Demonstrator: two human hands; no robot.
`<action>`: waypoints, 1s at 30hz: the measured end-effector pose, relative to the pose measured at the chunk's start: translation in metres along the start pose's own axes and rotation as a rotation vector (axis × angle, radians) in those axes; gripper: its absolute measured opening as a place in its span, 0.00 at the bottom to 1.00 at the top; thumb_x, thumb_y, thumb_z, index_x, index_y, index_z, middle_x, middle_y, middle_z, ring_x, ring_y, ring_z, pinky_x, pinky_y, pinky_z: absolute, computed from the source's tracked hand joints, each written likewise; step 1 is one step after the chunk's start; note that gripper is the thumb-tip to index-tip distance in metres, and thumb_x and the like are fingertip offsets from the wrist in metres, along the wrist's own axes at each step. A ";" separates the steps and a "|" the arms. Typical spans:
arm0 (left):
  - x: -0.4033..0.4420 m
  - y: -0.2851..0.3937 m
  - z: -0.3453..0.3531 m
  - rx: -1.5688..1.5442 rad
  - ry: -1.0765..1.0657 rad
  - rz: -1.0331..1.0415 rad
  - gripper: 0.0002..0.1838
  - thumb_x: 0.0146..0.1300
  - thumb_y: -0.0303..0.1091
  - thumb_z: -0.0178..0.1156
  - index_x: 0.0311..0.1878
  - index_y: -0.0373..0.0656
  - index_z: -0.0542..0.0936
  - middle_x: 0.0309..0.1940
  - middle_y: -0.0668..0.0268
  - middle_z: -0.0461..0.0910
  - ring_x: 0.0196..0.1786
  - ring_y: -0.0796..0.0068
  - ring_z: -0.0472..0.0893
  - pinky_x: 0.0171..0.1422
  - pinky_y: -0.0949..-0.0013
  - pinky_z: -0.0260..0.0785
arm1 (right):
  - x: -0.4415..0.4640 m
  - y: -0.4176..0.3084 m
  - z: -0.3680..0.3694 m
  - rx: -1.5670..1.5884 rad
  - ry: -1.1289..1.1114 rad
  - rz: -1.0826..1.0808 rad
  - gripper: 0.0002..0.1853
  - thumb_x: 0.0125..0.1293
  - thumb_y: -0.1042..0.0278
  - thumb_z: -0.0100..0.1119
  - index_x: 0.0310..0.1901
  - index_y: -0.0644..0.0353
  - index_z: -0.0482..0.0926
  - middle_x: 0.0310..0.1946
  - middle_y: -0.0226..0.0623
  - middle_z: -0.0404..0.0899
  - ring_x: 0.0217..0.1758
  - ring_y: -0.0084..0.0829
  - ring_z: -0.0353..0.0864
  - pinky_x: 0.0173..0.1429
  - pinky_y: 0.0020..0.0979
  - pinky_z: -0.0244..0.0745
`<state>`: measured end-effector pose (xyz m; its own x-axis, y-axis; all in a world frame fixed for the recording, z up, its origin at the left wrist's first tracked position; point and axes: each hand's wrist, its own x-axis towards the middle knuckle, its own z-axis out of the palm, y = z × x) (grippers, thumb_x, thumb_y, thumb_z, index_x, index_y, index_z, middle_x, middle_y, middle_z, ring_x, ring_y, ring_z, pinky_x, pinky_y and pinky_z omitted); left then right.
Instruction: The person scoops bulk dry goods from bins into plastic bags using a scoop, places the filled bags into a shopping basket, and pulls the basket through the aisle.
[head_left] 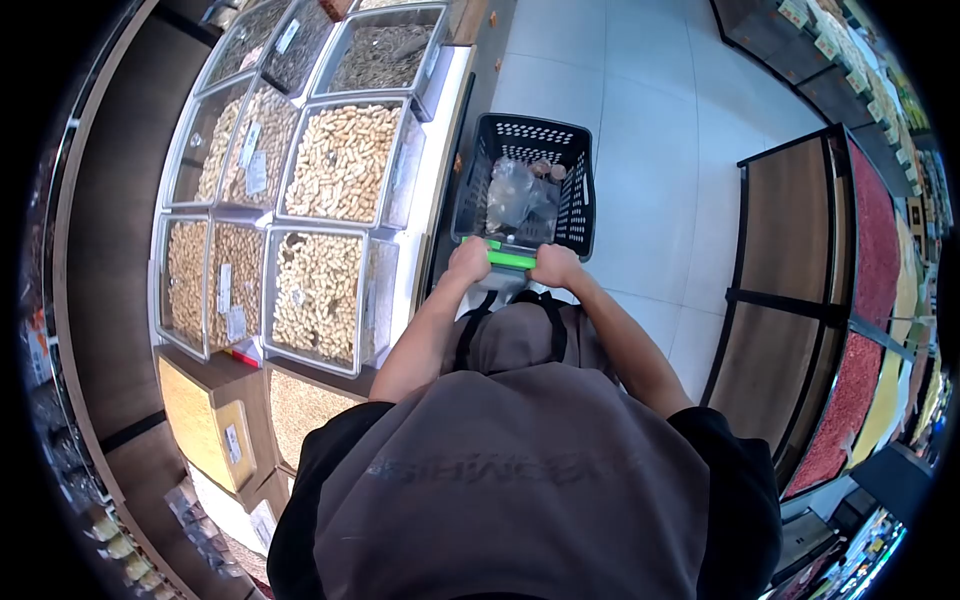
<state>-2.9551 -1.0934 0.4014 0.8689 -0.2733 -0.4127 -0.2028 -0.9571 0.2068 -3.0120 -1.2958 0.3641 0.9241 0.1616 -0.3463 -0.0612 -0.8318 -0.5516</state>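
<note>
Both my hands grip the bright green handle point(512, 261) of a black shopping basket cart point(583, 175) in front of me. My left hand point(470, 261) is wrapped round the handle's left end, and my right hand point(556, 265) round its right end. Inside the basket lie clear plastic bags point(511, 190) with contents I cannot make out. A few small brownish round items point(550, 170) sit near its far right corner. The basket has perforated walls and stands close beside the bins on the left.
Clear bins of peanuts point(343, 162) line the left side, with another peanut bin point(316, 297) nearer me. Yellow grain point(193, 415) fills a bin below them. On the right stands a wooden display point(783, 225) with red goods point(874, 230). Pale floor tiles point(650, 150) run between.
</note>
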 end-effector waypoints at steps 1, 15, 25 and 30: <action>0.007 0.001 -0.003 -0.002 0.003 -0.007 0.16 0.53 0.23 0.59 0.44 0.47 0.87 0.47 0.50 0.83 0.54 0.51 0.82 0.60 0.54 0.74 | 0.006 0.002 -0.005 -0.014 -0.005 -0.005 0.22 0.51 0.50 0.62 0.37 0.62 0.87 0.36 0.54 0.85 0.43 0.50 0.86 0.51 0.46 0.81; 0.085 -0.002 -0.029 0.088 -0.061 0.119 0.10 0.51 0.24 0.60 0.36 0.42 0.88 0.37 0.45 0.83 0.44 0.47 0.83 0.51 0.54 0.74 | 0.042 0.013 -0.067 0.035 0.010 -0.091 0.18 0.51 0.55 0.59 0.33 0.64 0.86 0.37 0.56 0.84 0.45 0.52 0.85 0.52 0.46 0.80; 0.141 0.026 -0.074 0.064 -0.195 0.093 0.12 0.54 0.32 0.66 0.42 0.42 0.87 0.42 0.50 0.84 0.52 0.52 0.82 0.58 0.57 0.75 | 0.091 0.028 -0.115 -0.003 -0.018 -0.075 0.17 0.52 0.58 0.57 0.33 0.63 0.86 0.38 0.54 0.85 0.45 0.50 0.85 0.53 0.45 0.80; 0.196 0.019 -0.087 0.061 -0.163 0.176 0.10 0.55 0.32 0.64 0.40 0.42 0.87 0.44 0.50 0.84 0.51 0.51 0.83 0.57 0.55 0.75 | 0.134 0.035 -0.147 -0.037 -0.005 -0.066 0.18 0.52 0.55 0.59 0.34 0.63 0.87 0.38 0.54 0.85 0.45 0.50 0.85 0.52 0.45 0.80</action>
<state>-2.7495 -1.1567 0.4011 0.7341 -0.4439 -0.5139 -0.3760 -0.8959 0.2368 -2.8352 -1.3811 0.4100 0.9236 0.2191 -0.3145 0.0133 -0.8383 -0.5451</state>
